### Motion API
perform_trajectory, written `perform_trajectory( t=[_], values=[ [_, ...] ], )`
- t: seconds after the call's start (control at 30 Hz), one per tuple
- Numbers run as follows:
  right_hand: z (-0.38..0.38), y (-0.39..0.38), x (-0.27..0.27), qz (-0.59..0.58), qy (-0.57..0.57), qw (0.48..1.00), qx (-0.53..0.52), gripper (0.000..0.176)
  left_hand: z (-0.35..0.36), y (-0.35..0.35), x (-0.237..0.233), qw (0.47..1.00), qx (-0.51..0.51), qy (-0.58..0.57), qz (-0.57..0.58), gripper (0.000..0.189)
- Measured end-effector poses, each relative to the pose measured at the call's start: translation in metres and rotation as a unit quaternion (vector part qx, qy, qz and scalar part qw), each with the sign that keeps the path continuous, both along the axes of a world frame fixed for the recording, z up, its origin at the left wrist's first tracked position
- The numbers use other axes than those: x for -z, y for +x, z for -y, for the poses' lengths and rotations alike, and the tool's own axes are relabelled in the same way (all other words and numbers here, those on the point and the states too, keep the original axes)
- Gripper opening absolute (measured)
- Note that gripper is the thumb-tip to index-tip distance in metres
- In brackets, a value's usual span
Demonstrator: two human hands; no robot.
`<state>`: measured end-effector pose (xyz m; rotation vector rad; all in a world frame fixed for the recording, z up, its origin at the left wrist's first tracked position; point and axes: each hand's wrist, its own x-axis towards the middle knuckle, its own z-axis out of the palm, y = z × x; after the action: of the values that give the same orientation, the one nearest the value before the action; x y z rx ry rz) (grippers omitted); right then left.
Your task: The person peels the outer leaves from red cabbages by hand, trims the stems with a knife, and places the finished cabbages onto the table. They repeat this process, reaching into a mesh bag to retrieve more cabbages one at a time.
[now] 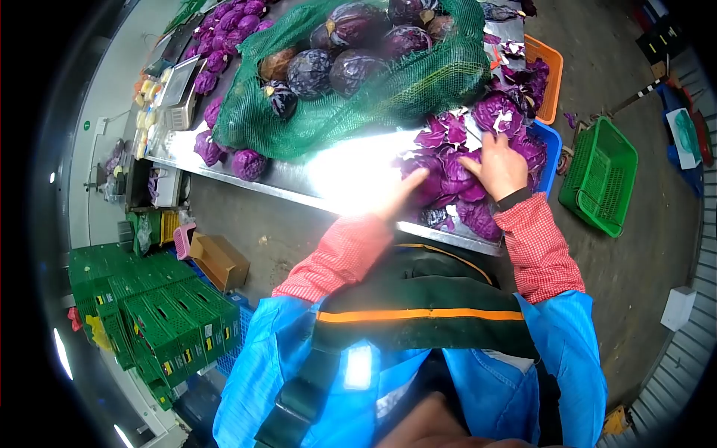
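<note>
At the right end of the metal table (287, 179) lies a heap of loose red cabbage leaves (455, 175). My right hand (499, 166) rests on these leaves with thumb and fingers spread. Against the left side of the heap is my left hand (399, 193), one digit stretched out over a purple cabbage piece (427, 185); bright glare washes out the rest of it. Neither hand visibly grips anything. Beyond them, a green mesh sack (299, 131) lies open around several dark whole red cabbages (355, 71).
Peeled red cabbages (249, 164) line the table's left side near a scale (179, 93). Off the right end stand an orange crate (553, 78) and a blue crate (551, 153), both with leaves. A green crate (597, 179) sits on the floor. Stacked green crates (164, 321) stand lower left.
</note>
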<state>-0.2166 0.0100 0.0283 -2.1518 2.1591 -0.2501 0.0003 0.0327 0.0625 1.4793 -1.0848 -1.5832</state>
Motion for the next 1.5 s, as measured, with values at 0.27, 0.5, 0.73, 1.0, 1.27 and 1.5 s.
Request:
perform_trajectory(
  t=[0.27, 0.5, 0.73, 1.0, 1.27, 1.5],
  values=[
    [0.018, 0.050, 0.033, 0.202, -0.070, 0.970, -0.116, 0.031, 0.005, 0.016, 0.054, 0.978, 0.071, -0.153, 0.119, 0.088],
    [0.032, 0.032, 0.094, 0.222, -0.029, 0.974, -0.029, 0.019, -0.010, 0.044, 0.077, 0.948, 0.130, -0.233, 0.174, 0.089],
    [0.014, 0.043, 0.040, 0.313, 0.158, 0.937, -0.001, 0.063, -0.011, 0.049, 0.069, 0.989, 0.064, -0.080, -0.106, 0.088],
    [0.005, 0.047, 0.086, 0.405, 0.153, 0.900, -0.056, 0.049, -0.007, 0.048, 0.072, 0.987, 0.103, -0.121, 0.000, 0.087],
    [-0.010, 0.065, 0.079, 0.236, 0.020, 0.972, 0.006, 0.026, -0.005, 0.057, 0.080, 0.993, 0.088, -0.079, -0.021, 0.082],
    [-0.006, 0.022, 0.075, 0.154, -0.029, 0.987, 0.027, 0.020, 0.013, 0.053, 0.023, 0.973, 0.074, 0.061, -0.212, 0.079]
  ],
)
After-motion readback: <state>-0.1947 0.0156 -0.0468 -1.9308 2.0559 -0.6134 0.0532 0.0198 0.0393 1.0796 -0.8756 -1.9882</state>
